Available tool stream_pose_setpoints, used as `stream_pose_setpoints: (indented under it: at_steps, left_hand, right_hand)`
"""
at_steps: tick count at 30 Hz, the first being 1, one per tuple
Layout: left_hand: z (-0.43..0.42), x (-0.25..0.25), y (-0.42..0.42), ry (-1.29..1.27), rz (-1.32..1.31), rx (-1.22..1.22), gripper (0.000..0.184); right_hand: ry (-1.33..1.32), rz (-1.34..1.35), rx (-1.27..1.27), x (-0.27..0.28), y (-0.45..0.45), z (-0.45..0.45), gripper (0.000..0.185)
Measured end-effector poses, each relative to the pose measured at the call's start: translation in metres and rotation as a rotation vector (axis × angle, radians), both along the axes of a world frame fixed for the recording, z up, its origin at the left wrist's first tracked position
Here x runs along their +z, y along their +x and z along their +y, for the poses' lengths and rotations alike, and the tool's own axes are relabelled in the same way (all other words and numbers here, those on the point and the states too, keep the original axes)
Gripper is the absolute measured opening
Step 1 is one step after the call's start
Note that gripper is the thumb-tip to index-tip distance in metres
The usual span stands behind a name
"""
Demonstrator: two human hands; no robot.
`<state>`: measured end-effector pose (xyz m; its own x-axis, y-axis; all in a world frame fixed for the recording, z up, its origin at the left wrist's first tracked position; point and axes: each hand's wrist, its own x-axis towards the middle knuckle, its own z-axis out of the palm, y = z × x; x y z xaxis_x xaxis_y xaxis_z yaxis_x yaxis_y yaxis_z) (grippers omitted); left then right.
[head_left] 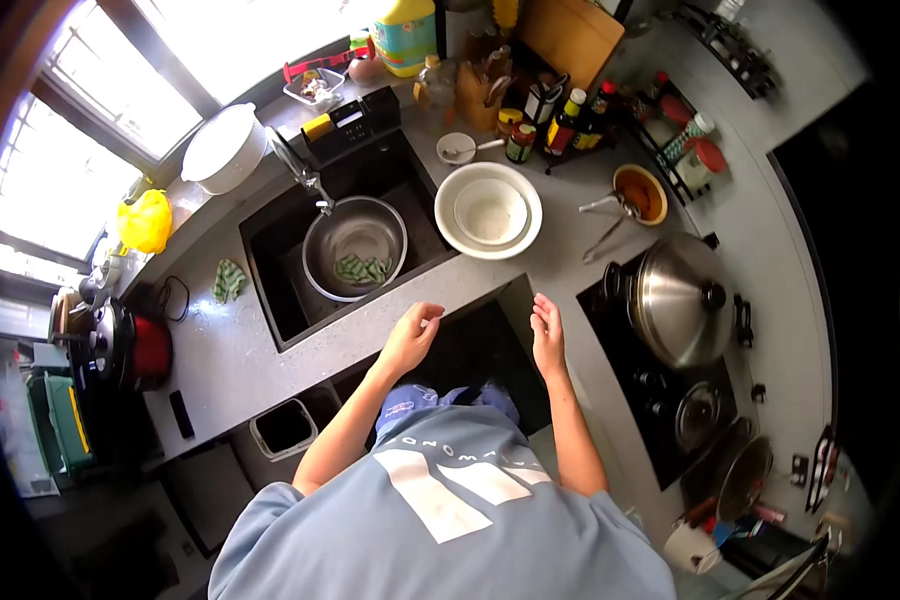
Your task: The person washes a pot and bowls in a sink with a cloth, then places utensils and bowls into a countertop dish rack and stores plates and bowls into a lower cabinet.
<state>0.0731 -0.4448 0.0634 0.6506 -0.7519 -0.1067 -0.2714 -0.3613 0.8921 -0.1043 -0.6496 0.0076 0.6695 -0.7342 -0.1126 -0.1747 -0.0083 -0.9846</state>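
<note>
In the head view my left hand hovers at the counter's front edge, fingers loosely bent and nothing held. My right hand is raised palm inward, its fingers stretched out, also without anything in it. Beyond both hands, a small white bowl sits inside a larger white basin on the counter. To the left of these, a metal basin with a green striped cloth in it rests in the dark sink beneath the faucet. Neither hand touches any of them.
On the right, a large lidded pot stands on the black stove. An orange-brown bowl and metal utensils lie behind it. Sauce bottles line the back. Another striped cloth and a phone-like black object lie left.
</note>
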Motion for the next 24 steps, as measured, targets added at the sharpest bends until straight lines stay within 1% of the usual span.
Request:
stream_pose_setpoints:
  at_steps: [2, 5, 8, 9, 12, 13, 16, 20, 22, 24]
  left_hand:
    - [-0.021, 0.003, 0.006, 0.009, -0.044, 0.048, 0.022]
    - [-0.036, 0.007, 0.007, 0.052, -0.044, 0.12, 0.024]
    - [-0.052, -0.001, 0.022, 0.07, -0.005, 0.157, 0.026]
    - [-0.056, -0.006, 0.027, 0.072, 0.007, 0.168, 0.026]
    - [-0.068, -0.005, 0.044, 0.082, 0.024, 0.151, 0.027]
    - [-0.072, -0.002, 0.051, 0.081, 0.024, 0.136, 0.027]
    - [-0.083, -0.008, 0.074, 0.06, 0.005, 0.109, 0.027]
    - [-0.091, -0.031, 0.101, 0.028, 0.008, 0.073, 0.028]
    - [-0.095, -0.044, 0.11, 0.034, -0.001, 0.063, 0.027]
    - [-0.101, -0.053, 0.118, 0.047, 0.011, 0.061, 0.027]
  right_hand:
    - [-0.039, 0.017, 0.042, 0.0, 0.024, -0.039, 0.044]
    - [-0.098, 0.062, 0.099, 0.001, 0.049, -0.072, 0.048]
    - [-0.291, 0.156, 0.205, -0.02, 0.076, -0.099, 0.047]
    - [-0.208, 0.142, 0.219, -0.028, 0.083, -0.106, 0.047]
    - [-0.094, 0.134, 0.218, -0.031, 0.104, -0.112, 0.047]
    - [-0.119, 0.104, 0.218, -0.036, 0.109, -0.114, 0.047]
    - [-0.212, 0.169, 0.186, -0.048, 0.118, -0.118, 0.048]
    - [-0.128, 0.232, 0.166, -0.059, 0.128, -0.127, 0.049]
    - [-0.173, 0.229, 0.179, -0.066, 0.133, -0.136, 0.048]
    - [-0.085, 0.239, 0.153, -0.05, 0.141, -0.137, 0.05]
